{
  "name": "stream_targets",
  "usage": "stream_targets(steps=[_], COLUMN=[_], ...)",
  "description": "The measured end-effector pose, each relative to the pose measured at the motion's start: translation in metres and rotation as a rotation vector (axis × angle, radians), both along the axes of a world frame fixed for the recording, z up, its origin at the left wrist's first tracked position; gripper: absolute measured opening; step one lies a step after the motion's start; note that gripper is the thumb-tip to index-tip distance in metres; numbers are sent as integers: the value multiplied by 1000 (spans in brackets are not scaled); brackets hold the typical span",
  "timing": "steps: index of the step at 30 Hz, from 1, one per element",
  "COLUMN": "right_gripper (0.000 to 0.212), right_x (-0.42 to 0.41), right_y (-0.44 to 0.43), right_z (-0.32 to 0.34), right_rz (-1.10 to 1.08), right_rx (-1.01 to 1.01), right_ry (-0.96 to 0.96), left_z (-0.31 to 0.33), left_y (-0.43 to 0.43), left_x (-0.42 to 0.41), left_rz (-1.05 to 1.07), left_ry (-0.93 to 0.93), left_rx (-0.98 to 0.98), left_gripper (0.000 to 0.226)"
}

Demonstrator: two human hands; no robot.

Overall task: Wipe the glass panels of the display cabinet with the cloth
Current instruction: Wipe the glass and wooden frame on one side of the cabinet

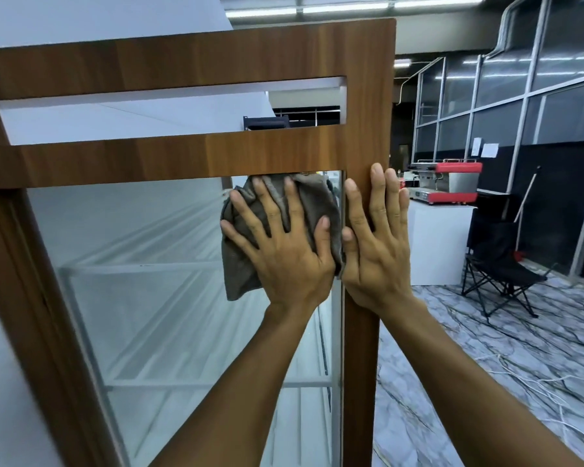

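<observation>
Cloth (241, 271) is up high on the glass panel (155, 298) right now, bunched into the top right corner of the pane. It sits just under the wooden cross rail (182, 156) of the display cabinet (216, 52) and tight against the right-hand upright (361, 348). Your left hand (284, 244) is flat on it, fingers (268, 210) spread and straight, pressing the grey fabric to the glass rather than clutching it. A loose flap hangs down below and left of your palm. Your right hand (375, 244) lies flat on the upright just beside the cloth, fingers straight, holding nothing. It looks like a brace.

So where does that leave you? My read is that you're on the top edge of this front pane, and that corner is the only patch I can call covered at this moment. The glass below and to the left of the cloth, down past the glass shelves (142, 267) inside, looks like ground to cover. Reflections wash across the pane, though, so I can't tell wiped from unwiped. I can't tell whether the narrow opening above the cross rail holds glass at all. The cabinet's other sides don't show, so I can't say whether they're done. On this evidence, I'd say you've plenty left.

Off to your right, the red espresso machine (449, 183) on its white bench (435, 244) and the folding chair (499, 264) play no part.
</observation>
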State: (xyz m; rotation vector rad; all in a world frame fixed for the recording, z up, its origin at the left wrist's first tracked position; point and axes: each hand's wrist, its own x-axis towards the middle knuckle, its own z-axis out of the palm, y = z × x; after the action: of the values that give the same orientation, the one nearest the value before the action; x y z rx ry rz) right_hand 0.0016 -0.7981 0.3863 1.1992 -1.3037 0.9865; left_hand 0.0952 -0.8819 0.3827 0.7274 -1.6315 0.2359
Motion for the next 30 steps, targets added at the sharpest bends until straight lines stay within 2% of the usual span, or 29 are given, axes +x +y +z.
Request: stream_targets(steps=[5,9,10,14,16,20,26,30], right_gripper=[55,53,53,53,52,53,53,52], right_x=[-3,-2,-2,-4,-4,-1,-4,-3], right_y=[4,4,4,6,6,5,6,5], right_z=[1,2,2,2,2,0,0,-1], right_rz=[45,129,150,190,192,186,189,225], right_rx=[44,43,37,50,54,28,41,23], right_ry=[-1,-15,-21,-17,-12,-18,-13,-29], left_z=[-16,2,6,-9,-13,-2,-13,-2], left_y=[-27,-9,3,-4,-23,-5,-16,6], left_x=[22,7,-1,1,18,2,8,-9], left_rz=[-56,27,9,-98,-114,-51,-152,-142], left_ry=[-128,102,107,-159,-218,-7,-198,-10], left_rx=[-158,70,92,-181,-255,-71,-282,-107], left_gripper=[70,72,72,63,66,64,61,64])
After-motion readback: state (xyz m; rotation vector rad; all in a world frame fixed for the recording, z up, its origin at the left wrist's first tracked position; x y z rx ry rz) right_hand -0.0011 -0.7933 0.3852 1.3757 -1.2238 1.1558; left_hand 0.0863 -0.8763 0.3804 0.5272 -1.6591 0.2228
